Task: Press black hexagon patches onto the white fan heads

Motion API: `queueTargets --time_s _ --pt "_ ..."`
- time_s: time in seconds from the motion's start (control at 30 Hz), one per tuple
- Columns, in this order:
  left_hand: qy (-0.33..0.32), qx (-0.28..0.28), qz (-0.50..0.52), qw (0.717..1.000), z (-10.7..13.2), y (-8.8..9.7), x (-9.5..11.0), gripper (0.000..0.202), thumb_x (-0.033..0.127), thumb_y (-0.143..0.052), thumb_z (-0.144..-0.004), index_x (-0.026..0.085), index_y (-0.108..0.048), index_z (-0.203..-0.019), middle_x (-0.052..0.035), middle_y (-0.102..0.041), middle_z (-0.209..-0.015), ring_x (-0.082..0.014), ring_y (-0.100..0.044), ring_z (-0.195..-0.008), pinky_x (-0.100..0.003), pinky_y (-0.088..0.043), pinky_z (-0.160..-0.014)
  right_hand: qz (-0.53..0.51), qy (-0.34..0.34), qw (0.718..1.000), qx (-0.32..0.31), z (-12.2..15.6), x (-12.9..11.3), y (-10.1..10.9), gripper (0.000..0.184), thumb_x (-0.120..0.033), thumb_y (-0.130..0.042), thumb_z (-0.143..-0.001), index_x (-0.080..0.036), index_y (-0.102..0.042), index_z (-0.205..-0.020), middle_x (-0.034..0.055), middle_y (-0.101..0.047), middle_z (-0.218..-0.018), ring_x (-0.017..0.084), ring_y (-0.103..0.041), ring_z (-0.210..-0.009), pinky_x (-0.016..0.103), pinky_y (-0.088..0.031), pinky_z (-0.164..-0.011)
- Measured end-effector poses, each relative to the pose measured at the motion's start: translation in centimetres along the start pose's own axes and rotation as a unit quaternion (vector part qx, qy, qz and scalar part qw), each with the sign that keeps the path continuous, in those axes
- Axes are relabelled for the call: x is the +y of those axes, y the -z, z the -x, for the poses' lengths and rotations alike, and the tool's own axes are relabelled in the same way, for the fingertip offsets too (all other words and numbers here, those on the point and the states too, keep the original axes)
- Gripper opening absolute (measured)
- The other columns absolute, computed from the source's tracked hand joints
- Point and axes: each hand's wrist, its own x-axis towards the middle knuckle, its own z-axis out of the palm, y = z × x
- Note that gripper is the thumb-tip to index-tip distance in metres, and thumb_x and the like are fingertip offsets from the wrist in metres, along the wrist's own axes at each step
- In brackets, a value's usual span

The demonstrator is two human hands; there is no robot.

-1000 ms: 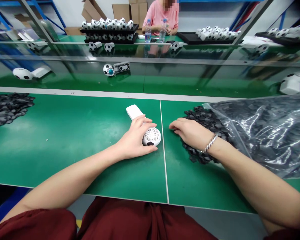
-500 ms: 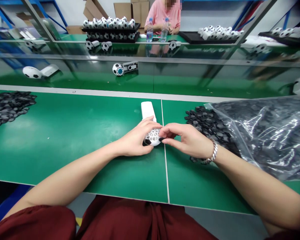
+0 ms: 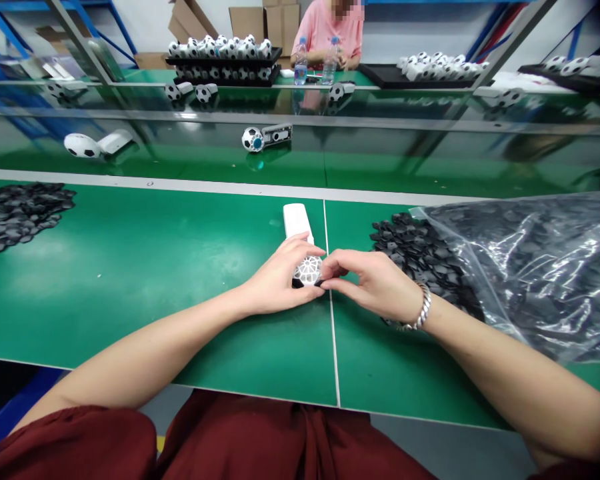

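A white device with a soccer-ball head and a flat white handle lies on the green table in front of me. My left hand is closed around the ball, fingers over its far side and thumb along its near edge. The ball's upper face shows a white web-like pattern, with black patches lower down. At its right side my right hand pinches thumb and fingers together against the ball. A sliver of black plastic piece shows at these fingertips; most of it is hidden.
Loose black pieces lie beside a clear plastic bag of them on the right. Another black pile is far left. Beyond the pale table edge, ball devices ride on a belt. A person in pink sits across.
My right fingertips have closed in on the ball's side, covering most of the black piece. My left thumb has shifted right along it. Near-belt devices moved right, farther ones left.
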Motion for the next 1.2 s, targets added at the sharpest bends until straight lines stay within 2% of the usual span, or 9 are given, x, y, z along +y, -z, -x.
queueTargets --time_s 0.2,0.4,0.63,0.87,1.03,1.2 --pt "0.005 -0.011 -0.005 1.0 -0.1 0.1 0.3 0.045 0.024 -0.061 -0.071 0.019 -0.045 -0.112 -0.0089 -0.049 -0.121 -0.0255 -0.022 -0.132 -0.047 -0.026 -0.106 0.027 -0.011 0.999 0.017 -0.2 0.2 0.0 0.008 -0.021 -0.062 -0.076 -0.019 -0.054 -0.074 -0.0026 -0.063 -0.072 0.011 -0.058 -0.068 0.025 -0.04 -0.069" --pt "-0.005 -0.002 0.006 1.0 0.0 0.0 0.2 0.046 0.024 -0.062 -0.069 0.021 -0.045 -0.111 -0.0093 -0.049 -0.12 -0.0275 -0.022 -0.131 -0.049 -0.027 -0.105 0.051 0.032 0.998 0.002 -0.3 0.6 0.0 0.003 -0.021 -0.06 -0.078 -0.019 -0.06 -0.076 -0.0018 -0.065 -0.075 0.012 -0.058 -0.074 0.027 -0.037 -0.072" --pt "0.014 0.011 0.022 1.0 0.1 -0.3 0.5 0.045 0.021 -0.06 -0.068 0.02 -0.045 -0.111 -0.0096 -0.049 -0.118 -0.027 -0.023 -0.131 -0.05 -0.028 -0.105 0.015 0.0 1.0 0.013 -0.5 1.0 -0.4 0.008 -0.023 -0.062 -0.077 -0.019 -0.058 -0.071 -0.0011 -0.061 -0.071 0.011 -0.056 -0.068 0.026 -0.041 -0.067" --pt "0.017 0.008 0.02 1.0 0.1 -0.3 0.5 0.043 0.02 -0.058 -0.068 0.019 -0.047 -0.11 -0.0097 -0.048 -0.118 -0.0257 -0.021 -0.131 -0.047 -0.027 -0.106 -0.023 -0.01 1.0 0.011 -0.5 1.2 -0.5 0.008 -0.021 -0.062 -0.075 -0.018 -0.057 -0.07 -0.0012 -0.059 -0.071 0.011 -0.054 -0.068 0.024 -0.044 -0.066" --pt "0.002 0.013 0.006 1.0 0.0 -0.4 0.5 0.042 0.02 -0.057 -0.068 0.018 -0.046 -0.108 -0.01 -0.049 -0.114 -0.0263 -0.024 -0.129 -0.048 -0.024 -0.107 -0.071 -0.025 0.997 0.014 -0.7 1.7 -0.5 0.014 -0.024 -0.066 -0.072 -0.017 -0.054 -0.07 -0.001 -0.057 -0.071 0.01 -0.053 -0.067 0.024 -0.045 -0.065" --pt "0.002 -0.01 -0.004 1.0 -0.2 -0.2 0.6 0.04 0.019 -0.055 -0.069 0.018 -0.045 -0.108 -0.0099 -0.047 -0.116 -0.0267 -0.022 -0.13 -0.047 -0.024 -0.107 -0.046 -0.009 0.999 0.01 -0.8 2.2 -0.4 0.017 -0.027 -0.066 -0.072 -0.017 -0.053 -0.07 -0.0014 -0.055 -0.07 0.01 -0.052 -0.066 0.022 -0.043 -0.064"
